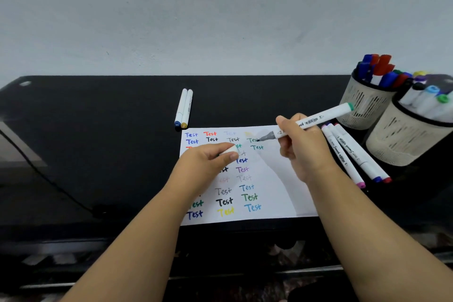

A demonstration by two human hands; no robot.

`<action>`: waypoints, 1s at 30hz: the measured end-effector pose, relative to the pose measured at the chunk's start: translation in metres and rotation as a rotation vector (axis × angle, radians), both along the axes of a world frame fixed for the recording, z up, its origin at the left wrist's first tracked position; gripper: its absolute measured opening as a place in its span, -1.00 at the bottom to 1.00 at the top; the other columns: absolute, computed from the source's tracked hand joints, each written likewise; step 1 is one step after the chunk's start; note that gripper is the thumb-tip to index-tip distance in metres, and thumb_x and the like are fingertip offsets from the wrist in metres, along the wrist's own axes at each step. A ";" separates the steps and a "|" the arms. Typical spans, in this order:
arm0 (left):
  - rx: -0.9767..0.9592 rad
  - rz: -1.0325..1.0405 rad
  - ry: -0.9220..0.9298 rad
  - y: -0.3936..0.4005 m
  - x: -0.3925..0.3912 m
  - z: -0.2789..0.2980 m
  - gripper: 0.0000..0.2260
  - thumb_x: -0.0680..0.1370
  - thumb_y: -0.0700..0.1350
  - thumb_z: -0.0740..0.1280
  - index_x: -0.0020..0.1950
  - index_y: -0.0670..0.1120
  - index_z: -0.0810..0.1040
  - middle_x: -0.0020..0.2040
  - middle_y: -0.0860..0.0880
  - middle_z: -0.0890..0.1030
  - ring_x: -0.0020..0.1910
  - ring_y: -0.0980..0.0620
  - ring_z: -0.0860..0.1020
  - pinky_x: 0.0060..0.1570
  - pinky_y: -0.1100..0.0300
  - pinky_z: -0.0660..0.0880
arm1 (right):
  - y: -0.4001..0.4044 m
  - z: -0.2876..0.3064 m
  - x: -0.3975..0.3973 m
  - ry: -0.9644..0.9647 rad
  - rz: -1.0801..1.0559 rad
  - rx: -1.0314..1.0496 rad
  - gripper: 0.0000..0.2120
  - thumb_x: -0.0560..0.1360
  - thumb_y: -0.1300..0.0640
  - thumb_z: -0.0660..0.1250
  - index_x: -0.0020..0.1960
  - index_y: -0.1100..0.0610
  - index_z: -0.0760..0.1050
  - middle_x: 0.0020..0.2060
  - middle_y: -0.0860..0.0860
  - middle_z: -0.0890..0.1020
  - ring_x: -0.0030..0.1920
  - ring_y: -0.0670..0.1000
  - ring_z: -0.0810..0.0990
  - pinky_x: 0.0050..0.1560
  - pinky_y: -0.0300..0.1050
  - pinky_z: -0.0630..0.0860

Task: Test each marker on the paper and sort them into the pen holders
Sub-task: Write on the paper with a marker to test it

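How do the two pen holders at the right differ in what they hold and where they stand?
The far pen holder holds markers with blue and red caps, while the near pen holder holds white-barrelled markers with small coloured end caps, green and light blue among them. The far one stands nearer the wall; the near one stands closer to the person and partly overlaps it. Both are beige perforated cups with dark rims, standing upright.

pale grey wall (pixel 220 7), black desk (pixel 98 117)
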State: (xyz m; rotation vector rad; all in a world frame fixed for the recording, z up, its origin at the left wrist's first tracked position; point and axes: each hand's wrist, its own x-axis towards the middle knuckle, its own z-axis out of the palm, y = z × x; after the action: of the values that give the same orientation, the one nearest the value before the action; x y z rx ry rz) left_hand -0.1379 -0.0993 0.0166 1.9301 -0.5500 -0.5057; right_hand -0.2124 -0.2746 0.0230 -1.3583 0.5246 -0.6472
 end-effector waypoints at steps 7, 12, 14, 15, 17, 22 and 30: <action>-0.113 -0.047 0.002 0.007 -0.013 0.005 -0.87 0.47 0.01 0.41 -0.11 0.29 0.58 -0.22 0.41 0.59 -0.13 0.46 0.52 -0.20 0.59 0.38 | 0.027 0.013 -0.009 -0.034 0.069 -0.067 -0.64 0.54 0.24 0.30 -0.38 0.10 0.25 -0.59 -0.06 0.37 -0.54 -0.11 0.30 -0.50 -0.31 0.26; -0.143 -0.083 -0.032 0.008 -0.019 0.008 -0.81 0.47 -0.01 0.41 -0.14 0.34 0.57 -0.20 0.29 0.63 -0.15 0.35 0.54 -0.17 0.54 0.40 | 0.038 0.016 -0.012 0.007 0.143 -0.098 -0.66 0.53 0.22 0.32 -0.36 0.09 0.27 -0.57 -0.05 0.40 -0.54 -0.11 0.31 -0.49 -0.31 0.27; -0.153 -0.076 -0.036 0.009 -0.020 0.010 -0.82 0.47 0.00 0.41 -0.12 0.33 0.57 -0.18 0.32 0.63 -0.12 0.39 0.54 -0.16 0.58 0.40 | 0.043 0.016 -0.011 0.040 0.195 -0.108 -0.70 0.51 0.20 0.35 -0.32 0.10 0.30 -0.53 -0.03 0.42 -0.52 -0.11 0.31 -0.48 -0.29 0.28; -0.163 -0.062 -0.031 0.009 -0.020 0.010 -0.84 0.46 0.00 0.42 -0.07 0.29 0.59 -0.15 0.32 0.63 -0.09 0.39 0.54 -0.15 0.57 0.41 | 0.044 0.017 -0.011 0.051 0.213 -0.109 -0.73 0.50 0.18 0.37 -0.28 0.10 0.31 -0.50 -0.01 0.43 -0.51 -0.11 0.31 -0.48 -0.28 0.28; -0.189 -0.034 -0.008 0.010 -0.018 0.009 -0.80 0.45 0.00 0.42 0.06 0.18 0.61 -0.09 0.29 0.63 -0.05 0.38 0.54 -0.14 0.55 0.43 | 0.045 0.018 -0.012 0.063 0.231 -0.114 -0.76 0.47 0.17 0.40 -0.23 0.10 0.34 -0.47 0.01 0.42 -0.50 -0.09 0.28 -0.47 -0.26 0.28; -0.212 -0.031 0.025 0.013 -0.020 0.010 -0.72 0.44 -0.01 0.42 0.15 0.07 0.61 0.02 0.18 0.64 0.04 0.29 0.54 -0.08 0.48 0.43 | 0.044 0.019 -0.018 0.073 0.289 -0.078 -0.86 0.45 0.21 0.42 -0.21 0.11 0.46 -0.53 -0.08 0.42 -0.52 -0.11 0.27 -0.48 -0.28 0.27; -0.211 -0.042 0.078 0.018 -0.020 0.011 -0.92 0.45 -0.02 0.43 -0.22 0.16 0.64 -0.28 0.29 0.63 -0.30 0.45 0.50 -0.37 0.59 0.33 | 0.042 0.019 -0.026 0.081 0.284 -0.027 -0.86 0.59 0.12 0.25 -0.10 0.13 0.51 -0.46 0.00 0.48 -0.48 -0.09 0.31 -0.44 -0.29 0.30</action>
State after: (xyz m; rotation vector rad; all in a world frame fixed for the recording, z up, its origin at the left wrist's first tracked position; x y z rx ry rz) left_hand -0.1580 -0.0809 0.0280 1.6942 -0.5713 -0.5260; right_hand -0.2383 -0.2325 0.0423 -1.4558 0.3783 -0.3693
